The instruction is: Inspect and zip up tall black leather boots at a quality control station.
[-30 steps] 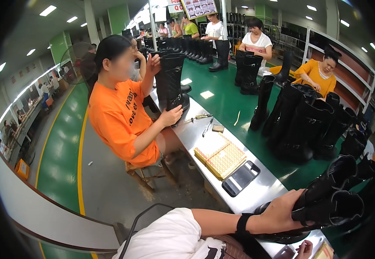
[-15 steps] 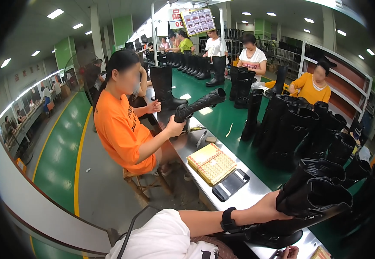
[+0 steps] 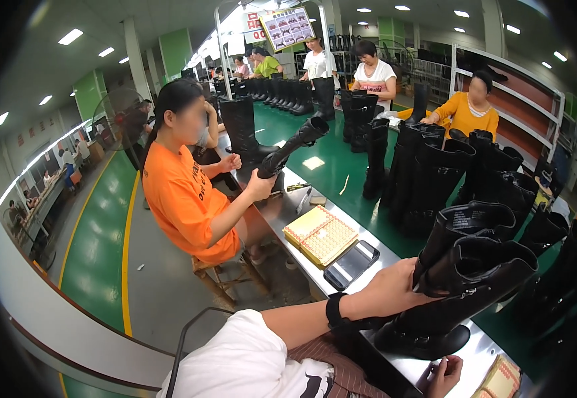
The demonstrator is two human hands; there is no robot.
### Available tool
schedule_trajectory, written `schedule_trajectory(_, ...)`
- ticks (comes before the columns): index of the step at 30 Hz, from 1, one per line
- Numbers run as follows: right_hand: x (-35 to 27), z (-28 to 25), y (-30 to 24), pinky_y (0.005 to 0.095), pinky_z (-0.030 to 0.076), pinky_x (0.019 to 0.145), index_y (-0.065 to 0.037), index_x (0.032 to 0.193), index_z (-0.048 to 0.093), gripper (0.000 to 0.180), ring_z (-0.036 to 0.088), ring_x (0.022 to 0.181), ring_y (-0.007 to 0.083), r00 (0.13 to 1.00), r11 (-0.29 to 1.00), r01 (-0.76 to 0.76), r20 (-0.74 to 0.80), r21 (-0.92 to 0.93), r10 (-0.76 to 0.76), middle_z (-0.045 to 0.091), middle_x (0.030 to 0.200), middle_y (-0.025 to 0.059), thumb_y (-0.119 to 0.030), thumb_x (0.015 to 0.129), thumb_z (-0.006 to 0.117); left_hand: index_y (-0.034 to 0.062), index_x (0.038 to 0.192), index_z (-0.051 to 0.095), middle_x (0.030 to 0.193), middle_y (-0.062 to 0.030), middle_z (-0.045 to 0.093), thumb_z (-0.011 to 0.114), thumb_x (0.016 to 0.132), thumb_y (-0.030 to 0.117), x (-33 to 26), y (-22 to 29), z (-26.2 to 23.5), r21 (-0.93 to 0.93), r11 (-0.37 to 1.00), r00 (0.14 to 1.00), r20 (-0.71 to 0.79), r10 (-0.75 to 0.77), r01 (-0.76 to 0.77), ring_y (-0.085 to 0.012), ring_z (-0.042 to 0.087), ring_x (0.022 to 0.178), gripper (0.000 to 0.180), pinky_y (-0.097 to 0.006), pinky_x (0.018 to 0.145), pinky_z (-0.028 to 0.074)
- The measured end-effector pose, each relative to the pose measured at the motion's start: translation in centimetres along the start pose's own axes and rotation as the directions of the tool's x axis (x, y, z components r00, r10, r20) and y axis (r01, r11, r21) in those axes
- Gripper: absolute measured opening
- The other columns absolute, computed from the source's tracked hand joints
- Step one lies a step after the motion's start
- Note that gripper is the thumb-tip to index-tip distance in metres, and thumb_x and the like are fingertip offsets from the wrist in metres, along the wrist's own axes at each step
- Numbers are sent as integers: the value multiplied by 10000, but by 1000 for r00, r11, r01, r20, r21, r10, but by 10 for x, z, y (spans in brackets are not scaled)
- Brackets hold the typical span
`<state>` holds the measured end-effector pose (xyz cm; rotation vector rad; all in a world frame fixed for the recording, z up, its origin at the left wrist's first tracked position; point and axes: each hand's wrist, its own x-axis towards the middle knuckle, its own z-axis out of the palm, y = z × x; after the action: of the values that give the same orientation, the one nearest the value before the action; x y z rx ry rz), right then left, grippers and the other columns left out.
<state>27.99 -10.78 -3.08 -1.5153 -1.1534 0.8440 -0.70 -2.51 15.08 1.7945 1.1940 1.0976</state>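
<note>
The left hand (image 3: pixel 394 288) grips the open top of a tall black boot (image 3: pixel 464 292), fingers wrapped round its back edge. The boot leans left, its sole on the near end of the steel table (image 3: pixel 494 351), close to the near edge. It is matte black with a buckle strap low on the shaft and a wide mouth. The right hand (image 3: pixel 444 375) rests on the table just below the sole; I cannot tell how its fingers are set. A yellow box (image 3: pixel 319 233) and a dark tray (image 3: pixel 351 263) lie farther left, with bare table between. Rows of boots (image 3: pixel 447 172) crowd the right side on the green belt (image 3: pixel 335 176). A person in orange (image 3: pixel 182 196) lifts another boot farther off.
</note>
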Motion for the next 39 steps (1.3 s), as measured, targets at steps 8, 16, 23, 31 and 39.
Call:
schedule_trajectory(8, 8, 9, 11, 197, 394, 540, -25, 901, 522, 58, 475, 600, 65, 982, 984, 175, -72, 27, -173, 531, 734, 2, -23, 908, 580, 14, 1076, 663, 945, -151, 701, 740, 814, 372, 7, -1, -6, -32, 999, 994, 107, -38, 42, -205, 668, 888, 450, -326, 797, 499)
schedule_trajectory(16, 8, 8, 15, 232, 440, 555, -10, 867, 614, 66, 556, 582, 82, 970, 983, 183, -156, -30, -186, 615, 679, 27, -24, 830, 667, 52, 1119, 672, 866, -40, 695, 788, 780, 271, 16, 22, -6, 7, 985, 966, 192, -173, 175, -69, 580, 575, 419, -205, 431, 451)
schedule_trajectory(23, 6, 10, 11, 228, 438, 552, -10, 866, 619, 59, 559, 581, 82, 972, 981, 189, -130, -46, -194, 619, 677, 30, -27, 831, 664, 7, 1077, 665, 774, -52, 649, 762, 800, 351, 18, 18, -8, -30, 962, 928, 273, -252, 270, -86, 549, 486, 452, -202, 408, 449)
schedule_trajectory(31, 8, 10, 14, 218, 453, 565, -4, 872, 616, 54, 562, 586, 74, 971, 977, 208, -113, -37, -211, 615, 674, 15, -21, 841, 656, -30, 1032, 667, 720, -55, 634, 667, 865, 434, 17, 3, -5, -80, 971, 961, 181, -208, 225, -93, 530, 438, 493, -210, 393, 428)
schedule_trajectory(39, 10, 9, 22, 232, 459, 571, 7, 880, 611, 67, 563, 605, 91, 976, 984, 169, -128, -46, -174, 621, 715, 39, -47, 863, 646, -67, 998, 628, 771, -110, 671, 634, 887, 478, 27, -23, -11, -408, 840, 927, 265, -266, 358, -160, 588, 415, 557, -214, 354, 409)
